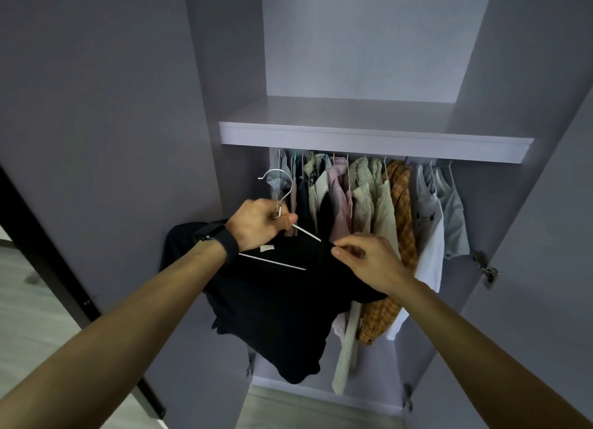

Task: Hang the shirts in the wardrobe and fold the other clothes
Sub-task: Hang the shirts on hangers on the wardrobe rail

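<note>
A black shirt (276,313) hangs on a white hanger (272,259) with a metal hook (278,178), held up in front of the open wardrobe. My left hand (260,224) grips the hanger just below its hook. My right hand (369,261) pinches the black fabric at the shirt's right shoulder, over the hanger's end. The shirt's lower part droops down past the wardrobe floor edge. The hook is below and in front of the rail, at its left end.
Several shirts (369,203) hang in a row under the shelf (369,139), filling the rail from left to right. Both wardrobe doors (96,123) stand open at the sides. A dark frame (48,252) runs diagonally at the left.
</note>
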